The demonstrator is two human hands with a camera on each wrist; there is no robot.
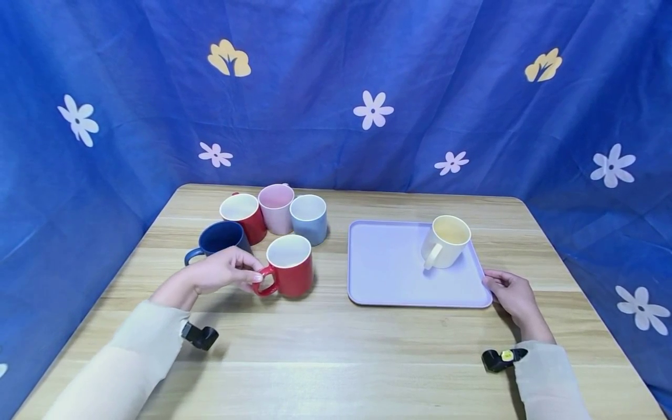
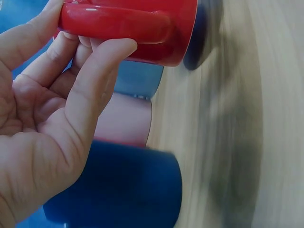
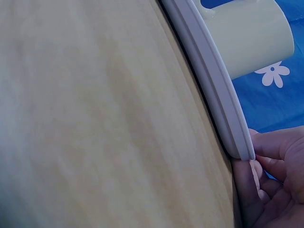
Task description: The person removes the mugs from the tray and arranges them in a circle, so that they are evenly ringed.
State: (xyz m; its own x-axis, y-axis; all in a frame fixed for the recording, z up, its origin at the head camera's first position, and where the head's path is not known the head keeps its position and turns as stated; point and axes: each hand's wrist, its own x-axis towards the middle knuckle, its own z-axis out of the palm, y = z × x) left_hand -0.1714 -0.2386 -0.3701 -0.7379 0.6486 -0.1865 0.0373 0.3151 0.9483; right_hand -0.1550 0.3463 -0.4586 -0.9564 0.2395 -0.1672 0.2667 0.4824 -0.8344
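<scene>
My left hand (image 1: pixel 227 271) pinches the handle of a red mug (image 1: pixel 296 279) with a white inside, between thumb and fingertips. This mug (image 2: pixel 152 23) is upright, close over the table, with a dark shadow beside its base in the left wrist view. Just behind the left hand stands a dark blue mug (image 1: pixel 223 236), partly covered by it. At the lower right corner of a lilac tray (image 1: pixel 388 280), my right hand (image 1: pixel 511 291) grips the rim. In the right wrist view its thumb and fingers meet the tray edge (image 3: pixel 223 95). A cream mug (image 1: pixel 443 248) stands upright on the tray.
Behind the held mug, another red mug (image 1: pixel 249 219), a pink mug (image 1: pixel 276 210) and a light blue mug (image 1: pixel 308 220) stand close together. Bare wooden table (image 1: pixel 325 361) lies in front. A blue flowered curtain (image 1: pixel 336 76) hangs behind the table and along both sides.
</scene>
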